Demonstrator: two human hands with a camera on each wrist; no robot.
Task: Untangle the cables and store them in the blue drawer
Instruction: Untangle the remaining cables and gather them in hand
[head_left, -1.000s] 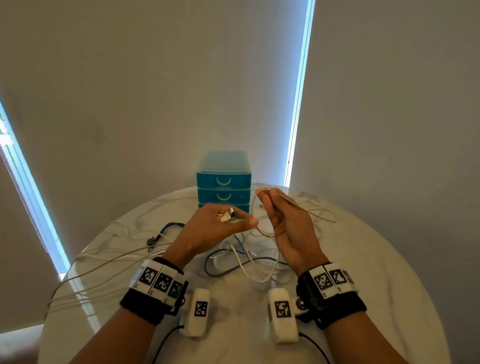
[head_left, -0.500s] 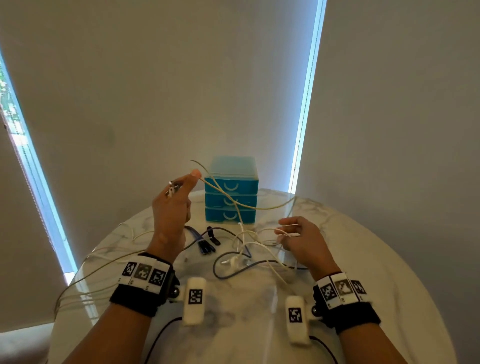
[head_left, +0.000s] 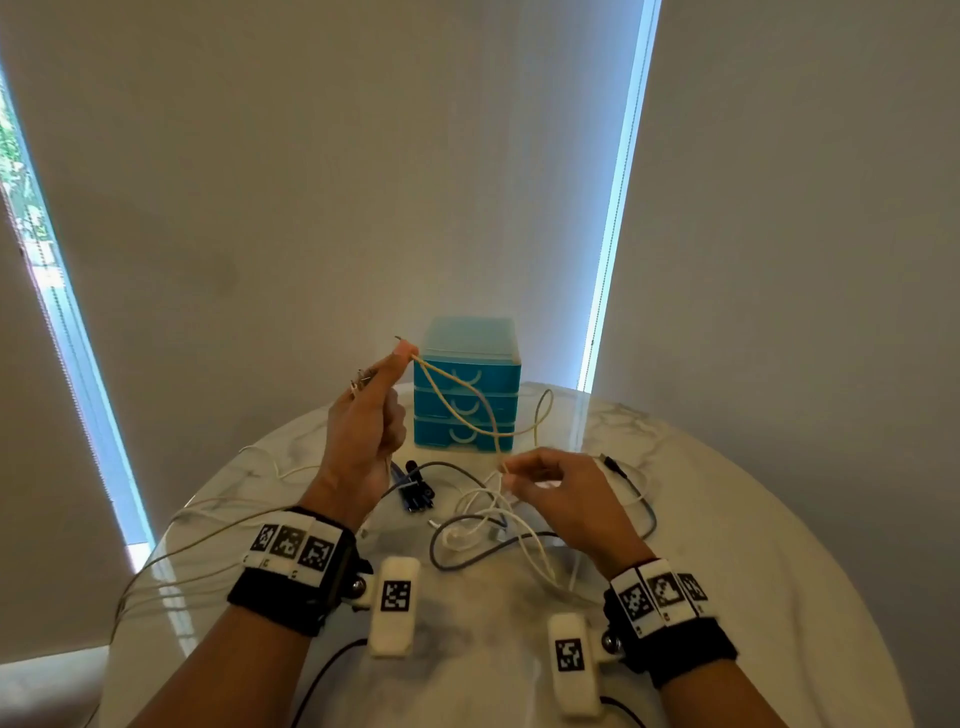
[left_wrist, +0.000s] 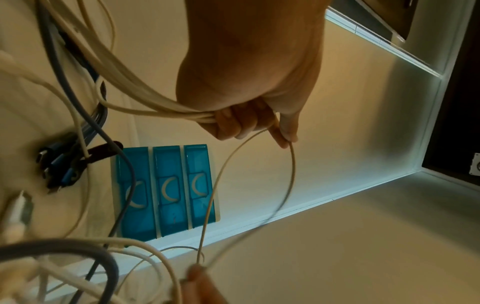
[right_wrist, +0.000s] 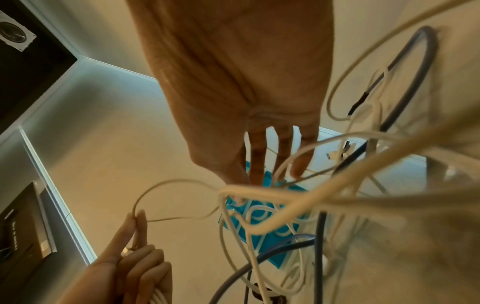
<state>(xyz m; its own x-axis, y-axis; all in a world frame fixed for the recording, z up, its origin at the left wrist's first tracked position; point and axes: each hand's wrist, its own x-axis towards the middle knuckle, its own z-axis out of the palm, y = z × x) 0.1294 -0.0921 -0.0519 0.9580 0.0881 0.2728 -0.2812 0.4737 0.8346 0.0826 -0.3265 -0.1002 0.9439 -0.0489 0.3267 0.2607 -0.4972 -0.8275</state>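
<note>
A three-drawer blue drawer unit (head_left: 467, 387) stands at the back of the round marble table (head_left: 753, 571), all drawers closed. My left hand (head_left: 402, 358) is raised in front of it and pinches a thin beige cable (head_left: 457, 400) between thumb and forefinger. In the left wrist view its other fingers (left_wrist: 233, 121) grip several coiled strands. The cable loops down to my right hand (head_left: 506, 475), which pinches it just above the tangle of white and grey cables (head_left: 488, 525). In the right wrist view the drawer unit (right_wrist: 259, 218) is mostly hidden behind cables.
A bundle of dark connectors (head_left: 415, 493) lies between my hands. A grey cable (head_left: 467, 553) curls through the tangle, and another with a plug (head_left: 615, 465) lies to the right. Thin cables (head_left: 182, 540) trail over the table's left edge. Walls stand close behind the table.
A second ago both hands were together mid-table. The left hand has lifted the cable end up and left; the right has dropped to the tangle, stretching a loop between them.
</note>
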